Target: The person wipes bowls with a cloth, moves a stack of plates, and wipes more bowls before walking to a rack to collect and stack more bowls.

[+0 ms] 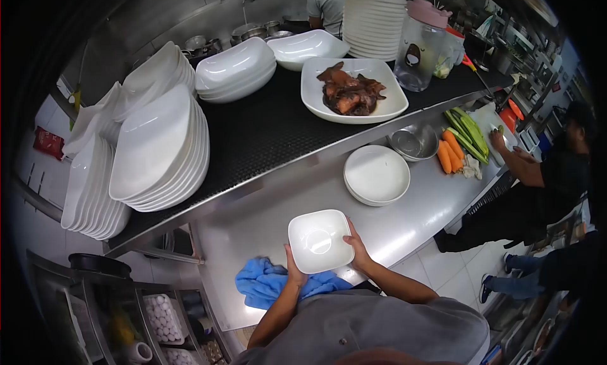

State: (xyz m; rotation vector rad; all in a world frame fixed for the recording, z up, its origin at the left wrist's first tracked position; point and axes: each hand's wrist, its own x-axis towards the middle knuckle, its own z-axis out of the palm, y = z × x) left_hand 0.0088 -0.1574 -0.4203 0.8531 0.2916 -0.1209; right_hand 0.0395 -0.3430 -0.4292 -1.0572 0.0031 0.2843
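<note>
You had the white bowl (319, 257) up over the steel counter (265, 204), near its front edge, opening toward you, no food in it. Your L hand (294, 270) gripped its left side; your R hand (358, 248) gripped the right side, thumb at the rim. Fingers under the bowl were hidden, so can't tell their exact placement.

Progress, ASAP version: pickup looked done, bowl secure btwn both hands. Not done: it wasn't set down or stacked w/ anything. Can't tell if it was just picked up or nearly finished w/, so how much was left overall = unclear.

Just beside/below the bowl, the blue cloth (262, 281) lay bunched on the counter, in neither hand. Farther out were the round white dishes (377, 174), stacked, then the metal bowl (414, 142), carrots (450, 151) & long green veg (466, 134).

On the raised shelf (253, 137) you had the stacked squarish dishes (158, 143) at L, a square dish (322, 109) w/ dark food (349, 92) in it, and a pink-lidded jug (416, 55) next to a tall plate stack (374, 23).

Off to your R, a co-worker (550, 169) had their hands over a board, well apart from yours. Eggs (165, 321) sat low at L.
</note>
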